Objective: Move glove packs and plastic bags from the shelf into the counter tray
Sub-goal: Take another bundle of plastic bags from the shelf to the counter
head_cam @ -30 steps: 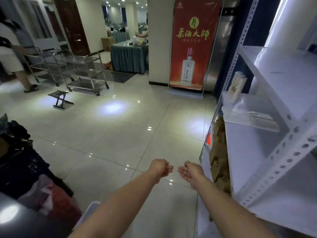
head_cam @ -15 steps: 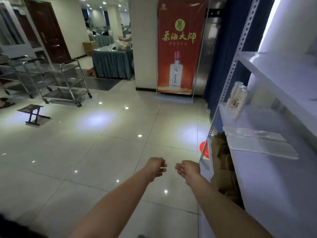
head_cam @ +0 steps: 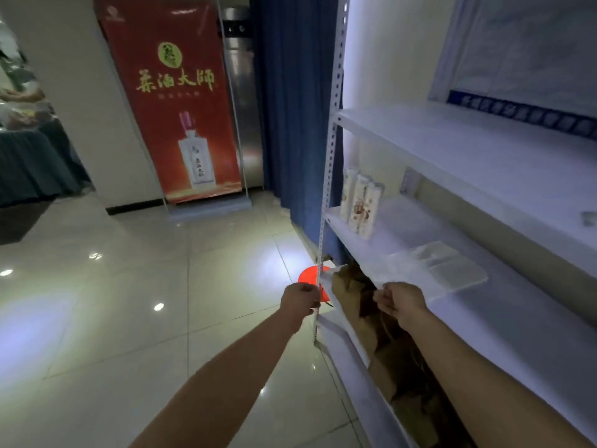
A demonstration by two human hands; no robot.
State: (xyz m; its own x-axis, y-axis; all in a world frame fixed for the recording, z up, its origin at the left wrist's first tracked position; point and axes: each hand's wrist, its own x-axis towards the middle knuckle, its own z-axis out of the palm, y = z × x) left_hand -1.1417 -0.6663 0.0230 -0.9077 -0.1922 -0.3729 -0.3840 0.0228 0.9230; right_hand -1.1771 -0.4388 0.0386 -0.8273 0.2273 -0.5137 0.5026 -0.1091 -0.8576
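Facing the white shelf unit [head_cam: 517,334], you hold your left hand [head_cam: 298,297] and right hand [head_cam: 400,302] out with fingers loosely curled and nothing in them, the left just beside the unit's front post. Just beyond your right fingers, the middle shelf carries flat clear plastic bags [head_cam: 434,270], and farther past them three tall printed packs [head_cam: 360,206] stand upright. Below those fingers, the lower shelf holds brown paper bags [head_cam: 350,286].

Both bare forearms are stretching forward, side by side and apart. The left hand [head_cam: 298,299] is hanging with its fingers loosely curled, seemingly gripping nothing. The right hand [head_cam: 402,302] is curling loosely too, knuckles up, empty.
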